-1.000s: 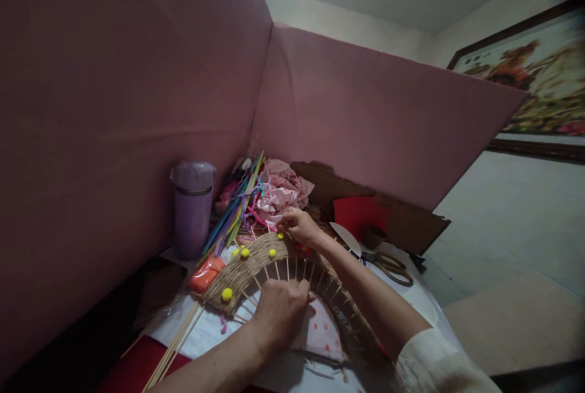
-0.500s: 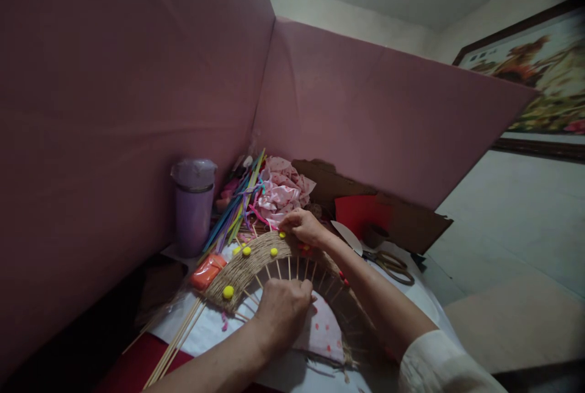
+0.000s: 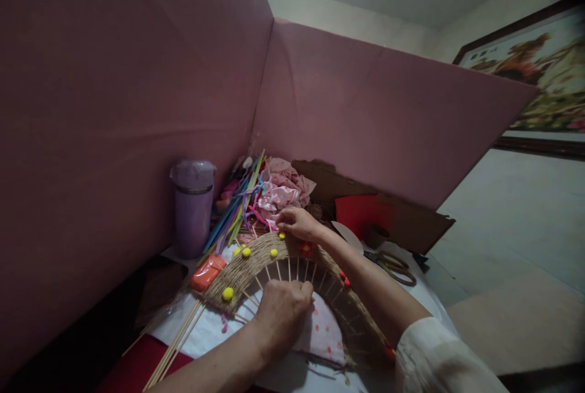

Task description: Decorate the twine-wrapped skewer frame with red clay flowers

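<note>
A fan-shaped craft piece [image 3: 260, 250] made of thin sticks has a wide arched band of brown twine woven through them. Yellow balls [image 3: 228, 293] and red pieces, one like a flower [image 3: 306, 250], sit on the band. At its base is a half-round of white cloth with red dots [image 3: 322, 326]. My left hand [image 3: 283, 304] is closed over the sticks and the cloth's upper edge, gripping the fan. At the band's top edge, beside a yellow ball, my right hand [image 3: 298, 223] has its fingers pinched together; whatever they hold is hidden.
An orange packet [image 3: 208, 272] touches the band's left end, with bare sticks [image 3: 176, 344] below. Behind are a purple tumbler [image 3: 194, 213], colourful pipe cleaners [image 3: 237, 204] and crumpled pink cloth [image 3: 283, 189]. Scissors [image 3: 393, 266] and red paper [image 3: 361, 216] lie right. Pink panels [image 3: 365, 119] enclose the back.
My right hand has shifted slightly left and up along the band's top edge, uncovering more of the red flower. My left hand stays in place on the fan.
</note>
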`<state>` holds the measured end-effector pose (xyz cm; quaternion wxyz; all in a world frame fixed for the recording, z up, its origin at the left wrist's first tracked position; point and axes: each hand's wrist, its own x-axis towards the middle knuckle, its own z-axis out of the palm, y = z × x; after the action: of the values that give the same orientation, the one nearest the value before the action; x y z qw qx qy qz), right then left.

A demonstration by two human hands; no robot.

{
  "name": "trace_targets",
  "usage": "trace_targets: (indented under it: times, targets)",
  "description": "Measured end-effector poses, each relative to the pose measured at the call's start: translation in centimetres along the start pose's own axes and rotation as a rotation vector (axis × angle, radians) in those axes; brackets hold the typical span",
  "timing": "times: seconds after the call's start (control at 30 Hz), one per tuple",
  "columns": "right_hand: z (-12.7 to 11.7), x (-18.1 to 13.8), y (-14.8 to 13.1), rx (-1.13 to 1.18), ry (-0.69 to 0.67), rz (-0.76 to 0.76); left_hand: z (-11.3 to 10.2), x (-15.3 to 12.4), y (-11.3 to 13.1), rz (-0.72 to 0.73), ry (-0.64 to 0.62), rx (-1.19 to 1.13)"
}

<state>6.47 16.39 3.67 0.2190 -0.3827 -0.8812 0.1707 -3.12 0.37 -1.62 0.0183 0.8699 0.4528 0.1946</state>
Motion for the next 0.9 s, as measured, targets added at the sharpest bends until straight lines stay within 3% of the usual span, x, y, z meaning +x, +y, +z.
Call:
trace_targets:
  times: [0.23, 0.9]
  targets:
    - [0.34, 0.63, 0.85, 0.195, -0.084, 0.044, 0.06, 0.07, -0.11, -0.004, 0.024, 0.036]
    - [0.69, 0.12, 0.40, 0.509, -0.076, 0.133, -0.38, 0.07, 0.06, -0.005, -0.009, 0.044]
